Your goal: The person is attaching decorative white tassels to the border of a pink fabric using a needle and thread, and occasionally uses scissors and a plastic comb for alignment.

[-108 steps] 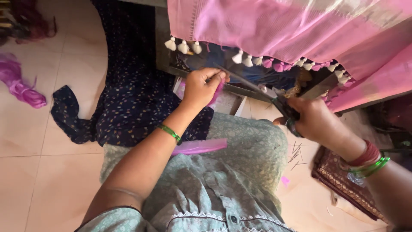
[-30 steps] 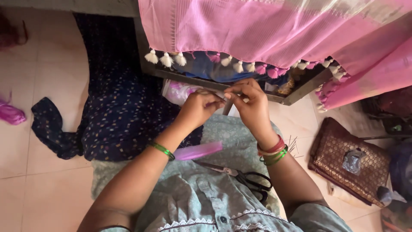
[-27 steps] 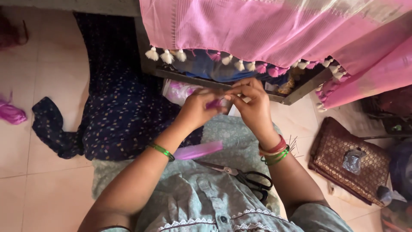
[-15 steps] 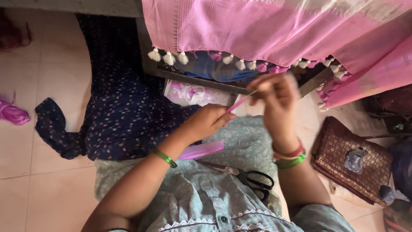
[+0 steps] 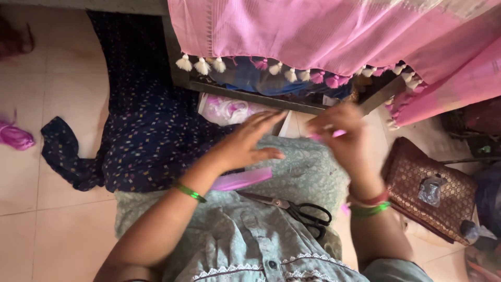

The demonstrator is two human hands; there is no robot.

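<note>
So, two hands over the lap here. The right hand (image 5: 342, 133) is pinching one small pink thread bit (image 5: 334, 134), blurred, just below the pink cloth (image 5: 323, 36) and its row of tassels (image 5: 292, 73); roughly a dozen tassels show, white and pink. The left hand (image 5: 245, 143) is released, fingers spread, gripping nothing, just above one flat pink strip (image 5: 242, 179) on the lap. One pair of black scissors (image 5: 297, 209) lies below that strip. A brown patterned pouch (image 5: 430, 188) sits right of the scissors, a dark printed cloth (image 5: 141, 120) left.
</note>
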